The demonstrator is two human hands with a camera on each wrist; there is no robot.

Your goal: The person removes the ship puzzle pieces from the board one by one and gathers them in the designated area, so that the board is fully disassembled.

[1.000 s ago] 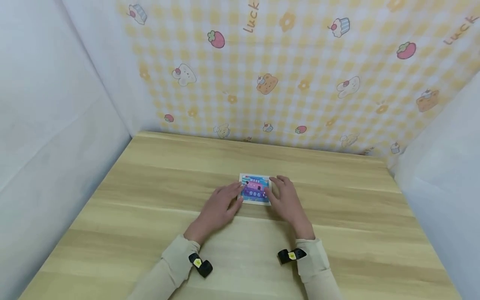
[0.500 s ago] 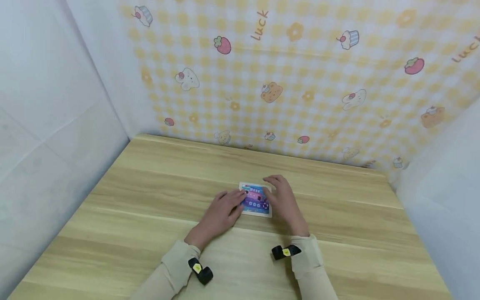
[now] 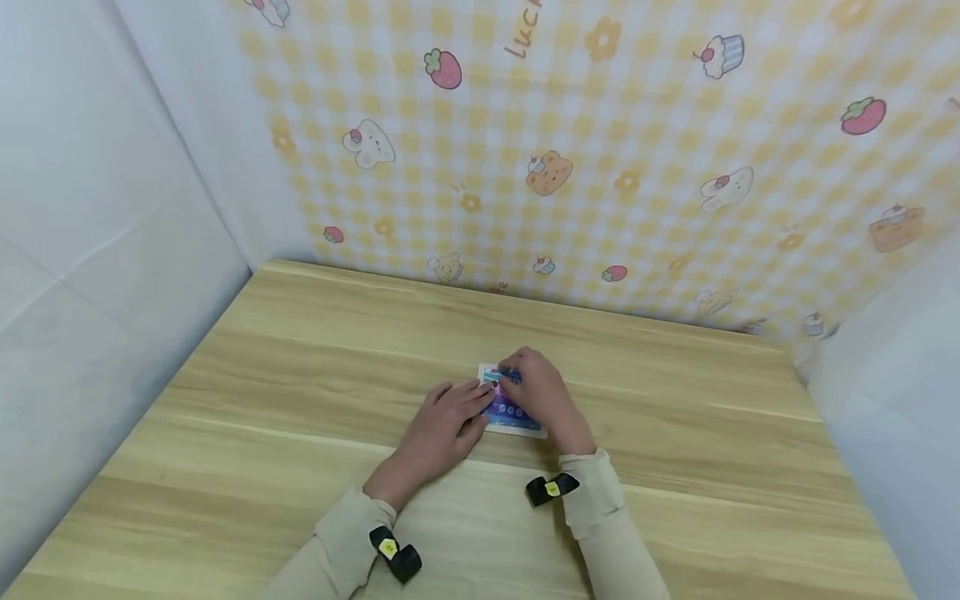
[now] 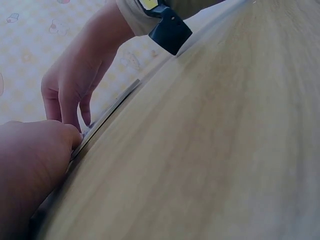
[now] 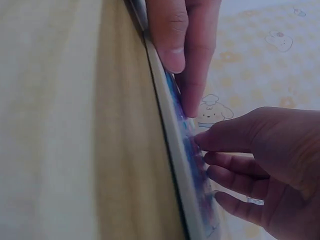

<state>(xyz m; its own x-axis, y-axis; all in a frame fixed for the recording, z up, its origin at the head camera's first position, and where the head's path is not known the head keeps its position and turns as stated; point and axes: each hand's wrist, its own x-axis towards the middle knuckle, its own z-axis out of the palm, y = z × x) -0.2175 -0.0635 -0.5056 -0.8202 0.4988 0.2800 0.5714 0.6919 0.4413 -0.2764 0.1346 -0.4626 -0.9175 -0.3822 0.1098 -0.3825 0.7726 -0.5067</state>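
Observation:
A small flat picture board [image 3: 517, 423] with a white border and a blue, purple and pink print lies on the wooden table. My left hand [image 3: 442, 421] rests at its left side, fingertips over the border and thumb at the lower left corner. Over the print's upper middle is my right hand [image 3: 542, 392], covering much of the picture. In the right wrist view, the right hand's fingers [image 5: 235, 177] reach fairly straight to the printed surface [image 5: 194, 165], thumb beside them. The left wrist view shows the right hand [image 4: 80, 75] coming down onto the board from above.
Wood-patterned tabletop [image 3: 300, 375] surrounds the board. A yellow checked cloth [image 3: 480, 125] hangs along the back edge, with white panels [image 3: 97, 208] at both sides. A black strap device [image 3: 395, 554] sits on each sleeve.
My right hand has moved left from the board's right edge onto the middle of the picture. The left hand stays at the left edge. The head view has shifted slightly.

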